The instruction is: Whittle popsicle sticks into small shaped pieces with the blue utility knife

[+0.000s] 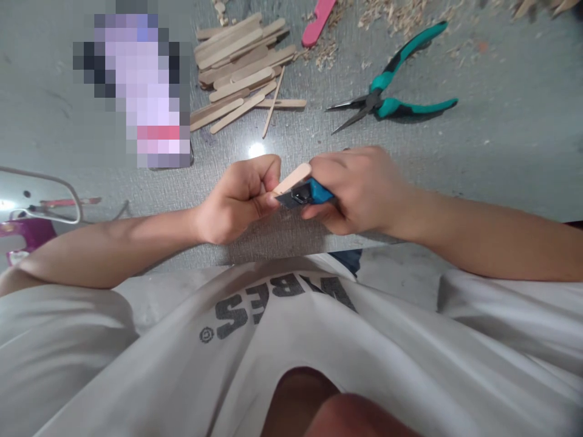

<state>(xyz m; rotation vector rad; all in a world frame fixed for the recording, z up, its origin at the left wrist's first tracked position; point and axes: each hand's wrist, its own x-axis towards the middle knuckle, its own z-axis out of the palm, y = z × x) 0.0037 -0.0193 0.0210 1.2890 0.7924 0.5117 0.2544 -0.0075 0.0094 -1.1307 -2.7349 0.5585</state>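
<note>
Between the fingers of my left hand one end of a wooden popsicle stick is pinched, and its rounded free end points up and to the right. My right hand is closed around a blue utility knife. The knife's dark blade reaches left, just below the stick and close to my left fingertips; whether it touches the wood I cannot tell. Both hands are held over the near part of the grey table, in front of a white shirt.
Beyond my hands lies a pile of popsicle sticks. Teal-handled long-nose pliers rest spread at the right. A pink tool handle and wood shavings are at the back. A blurred-out item and a looped cable lie left.
</note>
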